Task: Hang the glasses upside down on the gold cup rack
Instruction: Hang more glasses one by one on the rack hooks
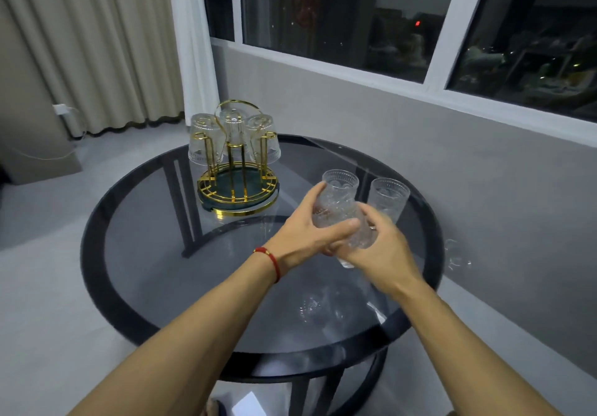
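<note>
Both forearms are extended forward over a round dark glass table, the hands meeting right of centre. The left hand is turned palm-inward, its thumb laid across the near face of a clear patterned glass and its fingers wrapped round the far left side. A red cord bracelet is worn at the left wrist. The right hand is cupped against the lower right of the same glass, fingers curled about its base. The glass is thus enclosed by both hands, mouth upward and tilted slightly away, and is held above the tabletop; only its upper half stands clear of the fingers. Whether a second glass is nested beneath it in the right hand cannot be told, since that region is blurred.

Glasses are counted as follows: one held; one standing upright on the table, just beside and behind the right hand; and three hung upside down on the gold cup rack, seen at left, centre and right.

The rack is set on the far left part of the table, well apart from the hands, and its near prongs are seen bare. A window and a pale curtain are seen behind.
</note>
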`<state>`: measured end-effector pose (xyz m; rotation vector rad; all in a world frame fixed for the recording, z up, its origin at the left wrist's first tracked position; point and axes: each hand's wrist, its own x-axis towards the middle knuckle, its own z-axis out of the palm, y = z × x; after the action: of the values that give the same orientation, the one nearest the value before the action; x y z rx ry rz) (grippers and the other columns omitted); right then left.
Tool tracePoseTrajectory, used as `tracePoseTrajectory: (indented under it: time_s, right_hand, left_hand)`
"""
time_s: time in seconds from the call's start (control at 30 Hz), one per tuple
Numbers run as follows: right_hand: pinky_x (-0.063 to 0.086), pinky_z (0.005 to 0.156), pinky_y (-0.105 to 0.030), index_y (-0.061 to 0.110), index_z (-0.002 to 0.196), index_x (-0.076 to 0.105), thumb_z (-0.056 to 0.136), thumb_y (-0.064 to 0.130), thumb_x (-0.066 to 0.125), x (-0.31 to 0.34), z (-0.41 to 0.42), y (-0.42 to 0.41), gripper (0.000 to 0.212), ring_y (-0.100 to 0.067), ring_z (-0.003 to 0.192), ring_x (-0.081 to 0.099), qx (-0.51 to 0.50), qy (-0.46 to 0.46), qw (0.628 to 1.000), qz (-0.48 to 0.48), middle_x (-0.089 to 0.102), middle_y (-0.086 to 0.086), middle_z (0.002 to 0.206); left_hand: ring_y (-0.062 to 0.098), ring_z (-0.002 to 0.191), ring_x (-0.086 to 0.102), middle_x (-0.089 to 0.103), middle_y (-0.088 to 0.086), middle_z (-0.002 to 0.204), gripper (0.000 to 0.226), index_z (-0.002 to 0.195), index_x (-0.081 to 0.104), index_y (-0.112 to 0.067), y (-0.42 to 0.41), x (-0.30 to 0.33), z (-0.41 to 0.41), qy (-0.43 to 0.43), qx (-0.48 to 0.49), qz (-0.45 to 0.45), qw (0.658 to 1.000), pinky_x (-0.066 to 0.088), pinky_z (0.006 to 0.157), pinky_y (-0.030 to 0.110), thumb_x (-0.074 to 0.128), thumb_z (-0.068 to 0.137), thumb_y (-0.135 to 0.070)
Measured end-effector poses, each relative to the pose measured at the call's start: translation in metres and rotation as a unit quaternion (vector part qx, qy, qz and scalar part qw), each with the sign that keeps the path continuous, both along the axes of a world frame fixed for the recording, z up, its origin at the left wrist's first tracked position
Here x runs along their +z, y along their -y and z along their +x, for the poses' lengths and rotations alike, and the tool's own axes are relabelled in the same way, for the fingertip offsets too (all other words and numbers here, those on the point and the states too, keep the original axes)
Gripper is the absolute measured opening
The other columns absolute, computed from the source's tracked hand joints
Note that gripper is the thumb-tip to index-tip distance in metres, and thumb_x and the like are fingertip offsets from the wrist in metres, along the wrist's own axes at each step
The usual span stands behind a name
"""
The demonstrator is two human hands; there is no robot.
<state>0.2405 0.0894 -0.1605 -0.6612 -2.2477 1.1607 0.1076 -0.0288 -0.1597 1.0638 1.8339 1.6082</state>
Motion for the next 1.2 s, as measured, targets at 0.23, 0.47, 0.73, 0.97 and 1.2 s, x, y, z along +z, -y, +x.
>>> tracePoseTrajectory:
  time_s: [0.23, 0.47, 0.73, 0.97, 1.2]
  right_hand:
    - [0.064, 0.084, -0.042, 0.028, 0.139, 0.055, 0.07, 0.056, 0.085, -0.007, -0.041, 0.023, 0.079, -0.007, 0.105, 0.075, 0.093, -0.06, 0.967, -0.228, 0.066, -0.001, 0.136]
    - [0.056, 0.095, -0.04, 0.031, 0.142, 0.044, 0.076, 0.059, 0.082, 0.015, -0.091, 0.029, 0.081, -0.008, 0.102, 0.074, -0.001, -0.11, 0.989, -0.097, 0.058, 0.003, 0.142]
    - [0.042, 0.112, -0.048, 0.028, 0.159, 0.033, 0.09, 0.054, 0.07, 0.074, -0.166, -0.005, 0.083, -0.031, 0.141, 0.048, -0.057, -0.084, 0.99, 0.093, 0.045, -0.011, 0.158]
    - [0.036, 0.12, -0.048, 0.021, 0.162, 0.03, 0.091, 0.054, 0.07, 0.098, -0.21, -0.017, 0.087, -0.032, 0.148, 0.041, 0.001, -0.013, 0.988, 0.154, 0.042, -0.011, 0.163]
    - [0.04, 0.113, -0.046, 0.016, 0.154, 0.042, 0.084, 0.046, 0.08, 0.092, -0.232, -0.001, 0.085, -0.03, 0.143, 0.047, 0.043, 0.011, 0.982, 0.185, 0.051, -0.009, 0.156]
  left_hand:
    - [0.003, 0.111, 0.062, 0.047, 0.001, 0.143, 0.095, 0.147, 0.041, -0.027, 0.02, -0.003, -0.031, 0.099, 0.128, 0.093, 0.982, 0.061, 0.063, 0.026, 0.091, 0.068, -0.047]
    - [0.014, 0.121, 0.059, 0.064, -0.001, 0.131, 0.069, 0.136, 0.054, -0.031, 0.038, -0.016, -0.072, -0.095, 0.232, -0.004, 0.968, 0.051, 0.102, 0.048, 0.046, 0.087, -0.079]
    - [0.02, 0.156, -0.012, -0.002, -0.005, 0.172, 0.07, 0.16, 0.006, -0.039, 0.061, -0.085, -0.113, -0.369, 0.214, -0.302, 0.853, 0.001, 0.123, 0.059, 0.03, 0.098, -0.06]
    - [0.023, 0.156, -0.013, 0.0, -0.003, 0.172, 0.071, 0.16, 0.005, -0.037, 0.056, -0.086, -0.116, -0.38, 0.226, -0.311, 0.841, 0.004, 0.123, 0.063, 0.031, 0.097, -0.057]
    - [0.024, 0.156, -0.011, 0.002, -0.002, 0.172, 0.069, 0.161, 0.008, -0.036, 0.057, -0.084, -0.113, -0.381, 0.228, -0.31, 0.841, 0.006, 0.123, 0.062, 0.032, 0.099, -0.055]
